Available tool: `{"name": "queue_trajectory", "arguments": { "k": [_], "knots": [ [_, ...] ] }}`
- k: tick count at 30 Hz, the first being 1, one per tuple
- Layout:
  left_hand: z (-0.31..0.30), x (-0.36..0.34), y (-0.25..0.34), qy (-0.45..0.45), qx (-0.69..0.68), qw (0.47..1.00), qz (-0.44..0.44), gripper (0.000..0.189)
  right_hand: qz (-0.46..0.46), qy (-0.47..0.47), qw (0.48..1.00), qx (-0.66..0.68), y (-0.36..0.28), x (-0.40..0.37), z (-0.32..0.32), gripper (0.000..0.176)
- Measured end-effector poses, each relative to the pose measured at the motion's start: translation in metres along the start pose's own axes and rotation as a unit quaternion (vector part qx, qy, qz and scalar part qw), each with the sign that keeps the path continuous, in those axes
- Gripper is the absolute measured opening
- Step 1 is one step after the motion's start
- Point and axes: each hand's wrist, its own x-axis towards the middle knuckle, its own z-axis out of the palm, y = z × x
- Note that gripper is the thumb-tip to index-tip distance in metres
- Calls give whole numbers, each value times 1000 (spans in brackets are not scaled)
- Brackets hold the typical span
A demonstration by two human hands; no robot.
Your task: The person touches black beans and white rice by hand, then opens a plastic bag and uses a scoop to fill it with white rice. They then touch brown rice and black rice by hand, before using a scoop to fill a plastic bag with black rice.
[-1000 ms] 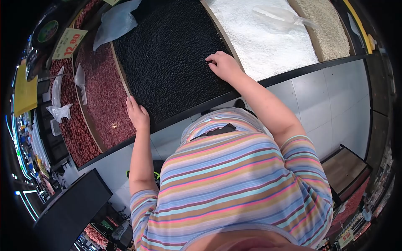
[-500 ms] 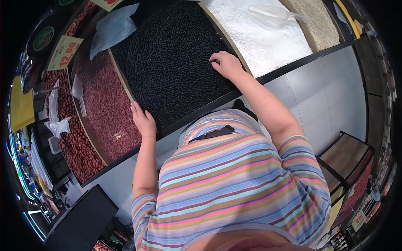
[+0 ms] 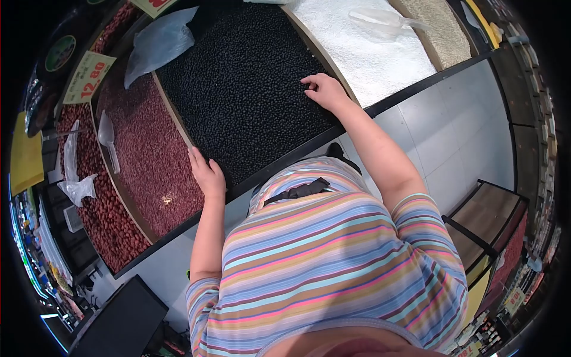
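Observation:
A wide bin of black beans fills the middle of the counter in front of me. My right hand rests on the beans at the bin's right edge, fingers curled and pinched together at the tips; what they pinch is too small to see. My left hand lies flat with fingers apart on the wooden divider at the bin's left front corner, holding nothing.
Left of the divider lie bins of small red beans and larger red beans, with clear scoops and plastic bags. Right are white rice with a scoop and a tan grain bin. A yellow price tag stands at the back left.
My view has drifted slightly, so the bins sit a little higher and further left. My left hand has slid a little toward me along the divider. My right hand stays on the beans.

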Motion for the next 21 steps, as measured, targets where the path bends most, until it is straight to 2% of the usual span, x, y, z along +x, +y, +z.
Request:
{"name": "queue_trajectory", "arguments": {
  "k": [5,8,11,14,21],
  "knots": [
    [-1,1,1,-9,-13,1000,-6,62,2,13,997,-70,-9,3,5,23],
    [-1,0,0,-4,-10,1000,0,62,7,40,998,-57,-2,9,13,22],
    [-2,1,1,-8,-12,1000,-6,62,108,-25,982,152,-4,18,6,21],
    [-2,2,3,-10,-10,1000,-12,63,198,-49,925,321,2,22,2,22],
    [-4,2,6,-6,7,1000,-14,63,234,-47,898,369,-3,10,-16,29]
  ]
}}
